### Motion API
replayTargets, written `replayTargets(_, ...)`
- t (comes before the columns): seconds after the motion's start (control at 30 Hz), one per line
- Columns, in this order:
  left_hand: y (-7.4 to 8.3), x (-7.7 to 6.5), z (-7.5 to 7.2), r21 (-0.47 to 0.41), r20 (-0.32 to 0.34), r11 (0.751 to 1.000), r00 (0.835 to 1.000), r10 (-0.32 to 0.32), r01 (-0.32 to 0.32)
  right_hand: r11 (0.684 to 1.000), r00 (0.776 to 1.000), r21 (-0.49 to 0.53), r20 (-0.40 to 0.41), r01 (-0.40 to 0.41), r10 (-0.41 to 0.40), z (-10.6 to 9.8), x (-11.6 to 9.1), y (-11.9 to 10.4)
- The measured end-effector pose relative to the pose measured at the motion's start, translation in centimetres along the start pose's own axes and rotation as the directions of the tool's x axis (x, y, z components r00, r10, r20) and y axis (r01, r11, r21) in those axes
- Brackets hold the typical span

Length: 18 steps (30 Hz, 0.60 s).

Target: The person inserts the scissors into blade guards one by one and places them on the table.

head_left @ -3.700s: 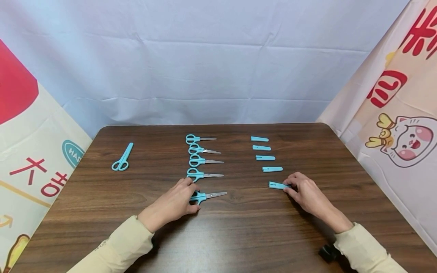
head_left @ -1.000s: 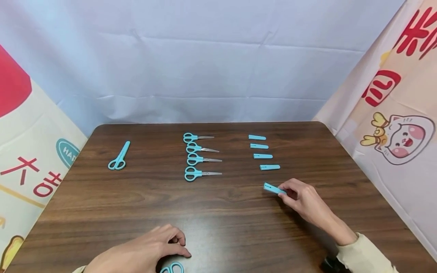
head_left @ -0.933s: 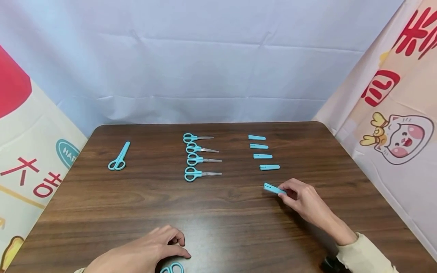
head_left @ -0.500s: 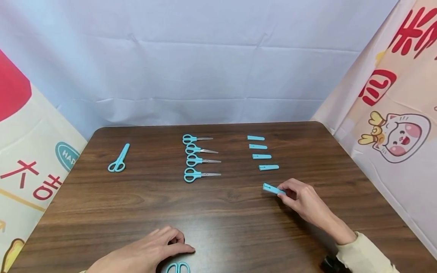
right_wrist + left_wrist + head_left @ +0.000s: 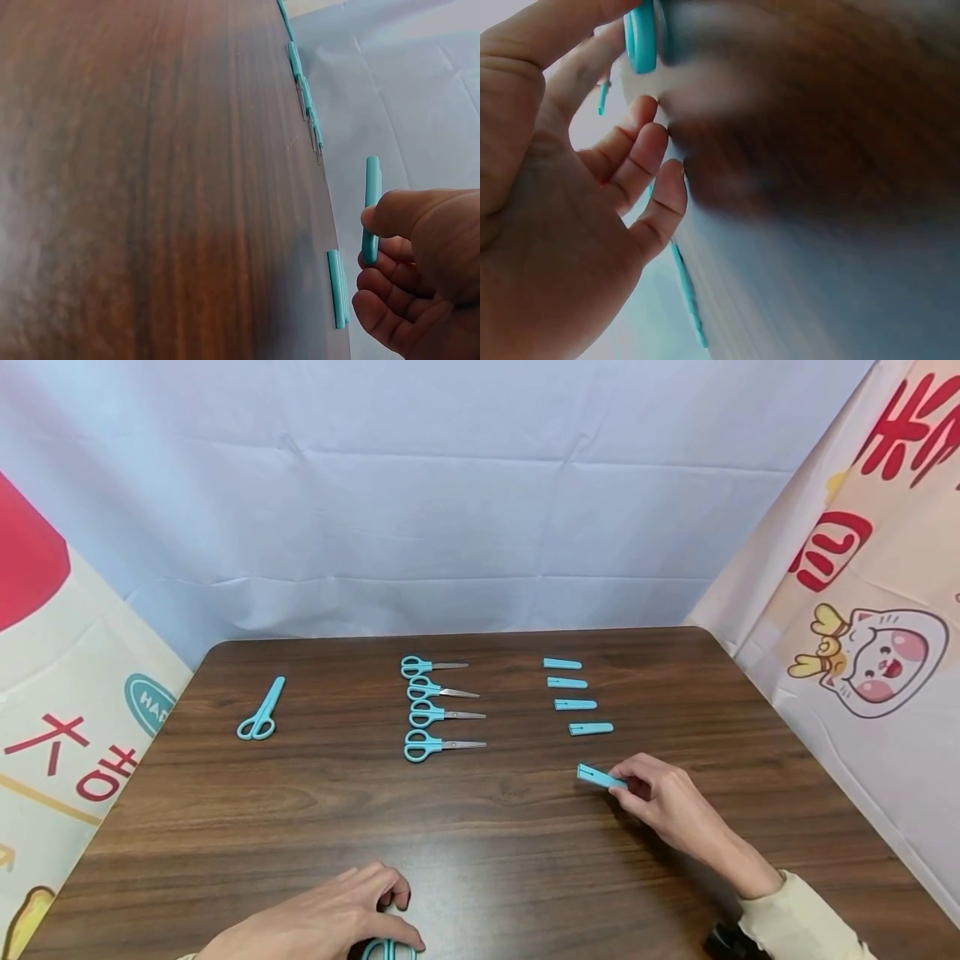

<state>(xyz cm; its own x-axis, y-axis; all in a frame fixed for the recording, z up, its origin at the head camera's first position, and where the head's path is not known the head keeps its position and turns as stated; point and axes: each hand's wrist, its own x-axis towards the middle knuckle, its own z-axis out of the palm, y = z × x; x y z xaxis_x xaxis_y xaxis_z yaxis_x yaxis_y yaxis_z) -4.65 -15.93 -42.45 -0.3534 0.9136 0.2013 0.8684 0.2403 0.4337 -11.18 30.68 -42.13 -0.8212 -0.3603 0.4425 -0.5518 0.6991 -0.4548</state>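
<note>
At the table's near edge my left hand [image 5: 322, 914] is at the light-blue handle of a pair of scissors [image 5: 386, 950]; the frame cuts off the rest. In the left wrist view, thumb and index finger pinch the handle ring [image 5: 641, 41] while the other fingers are bent at the tabletop. On the right, my right hand [image 5: 675, 797] pinches a light-blue scissors cap [image 5: 596, 776] by its narrow end, its slotted end pointing left. The right wrist view shows that cap [image 5: 372, 180] between thumb and fingers, raised off the table.
Several uncapped scissors [image 5: 424, 745] lie in a column at mid-table, blades pointing right. Several loose caps [image 5: 591, 728] form another column to their right. One capped pair of scissors [image 5: 262, 714] lies at the left. A black object [image 5: 727, 941] is by the right sleeve.
Since the earliest frame, my left hand has brought the nearest scissors toward the table's front edge. Its thumb has just come down over the handle. My right hand has lifted its cap, then stayed still.
</note>
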Motion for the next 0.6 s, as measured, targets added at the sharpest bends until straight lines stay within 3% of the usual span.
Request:
replayTargets(0.33, 0.3, 0.5, -0.6, -0.094, 0.09, 0.98, 0.982, -0.168, 0.176, 1.0, 1.0, 0.009, 0.011, -0.005, 0.005, 0.0, 0.0, 0.0)
replayTargets(0.43, 0.3, 0.7, -0.7, -0.088, 0.111, 0.969, 0.969, -0.223, 0.233, 1.0, 1.0, 0.007, 0.019, -0.01, 0.01, 0.1, 0.1, 0.0)
replayTargets(0.6, 0.4, 1.1, -1.1, -0.104, 0.133, 0.931, 0.933, -0.334, 0.349, 1.0, 0.999, 0.012, 0.031, -0.018, 0.018, 0.1, 0.3, -0.1)
